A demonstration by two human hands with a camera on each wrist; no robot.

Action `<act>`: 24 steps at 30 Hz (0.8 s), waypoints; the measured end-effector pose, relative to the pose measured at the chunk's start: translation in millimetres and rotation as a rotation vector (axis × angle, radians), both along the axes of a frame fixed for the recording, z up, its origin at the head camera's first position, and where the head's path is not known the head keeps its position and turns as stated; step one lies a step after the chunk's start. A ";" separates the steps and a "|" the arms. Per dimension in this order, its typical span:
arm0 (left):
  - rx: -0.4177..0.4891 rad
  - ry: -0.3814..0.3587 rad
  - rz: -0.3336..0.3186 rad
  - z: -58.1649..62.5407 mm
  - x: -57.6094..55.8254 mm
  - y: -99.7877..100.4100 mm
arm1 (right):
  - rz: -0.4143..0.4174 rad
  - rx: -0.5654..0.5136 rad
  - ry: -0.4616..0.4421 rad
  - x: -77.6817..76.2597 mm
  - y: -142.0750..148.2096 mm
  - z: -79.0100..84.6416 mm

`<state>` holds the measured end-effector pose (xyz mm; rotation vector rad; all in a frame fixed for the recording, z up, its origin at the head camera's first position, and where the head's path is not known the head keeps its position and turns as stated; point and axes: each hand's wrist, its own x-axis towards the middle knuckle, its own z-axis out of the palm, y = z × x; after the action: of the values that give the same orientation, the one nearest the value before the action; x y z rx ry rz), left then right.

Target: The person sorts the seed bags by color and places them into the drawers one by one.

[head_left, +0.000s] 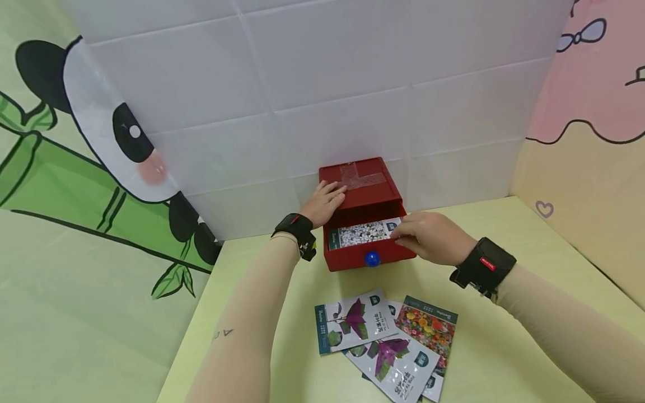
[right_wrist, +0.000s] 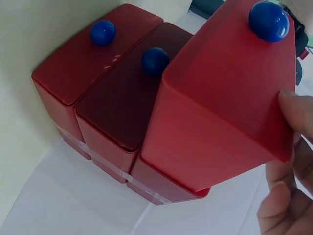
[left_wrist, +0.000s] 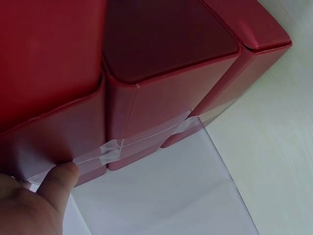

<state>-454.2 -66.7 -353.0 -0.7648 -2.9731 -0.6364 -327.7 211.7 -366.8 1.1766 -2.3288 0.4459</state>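
Note:
A red three-drawer box (head_left: 363, 190) stands against the wall, its top drawer (head_left: 347, 263) pulled out. Inside the drawer lies a seed packet (head_left: 364, 234) picturing white flowers. My left hand (head_left: 322, 206) rests on the box's top left edge with fingers extended; in the left wrist view its thumb (left_wrist: 61, 181) lies against the taped side. At the drawer's front right corner, my right hand (head_left: 433, 235) has bent fingers over the rim, fingertips at the packet's right end. In the right wrist view a digit (right_wrist: 296, 112) of this hand overlaps the drawer's front edge.
Several seed packets lie overlapped on the table in front of the box, among them a purple-leaf packet (head_left: 355, 322) and a mixed-flower packet (head_left: 428, 327). Blue knobs (right_wrist: 102, 33) stick out from the drawer fronts. White sheeting (head_left: 342, 112) hangs behind the box.

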 end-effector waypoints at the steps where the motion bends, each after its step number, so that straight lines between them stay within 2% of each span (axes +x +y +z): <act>1: 0.011 -0.010 0.002 0.7 0.4 0.5 | -0.004 -0.004 0.000 -1.8 -0.3 0.0; 9: 0.072 -0.050 0.011 2.5 -2.7 3.9 | -0.026 -0.039 -0.031 -12.4 -1.6 2.9; 17: 0.054 -0.040 -0.010 3.5 -2.9 2.0 | 0.012 -0.065 -0.004 -14.8 -2.8 2.2; 24: 0.088 -0.059 0.001 3.3 -2.4 1.0 | -0.001 -0.081 0.022 -19.6 -1.9 -0.3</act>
<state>-456.7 -65.7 -349.6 -0.7511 -2.9747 -0.7972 -347.3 209.8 -367.1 1.1362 -2.2707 0.5186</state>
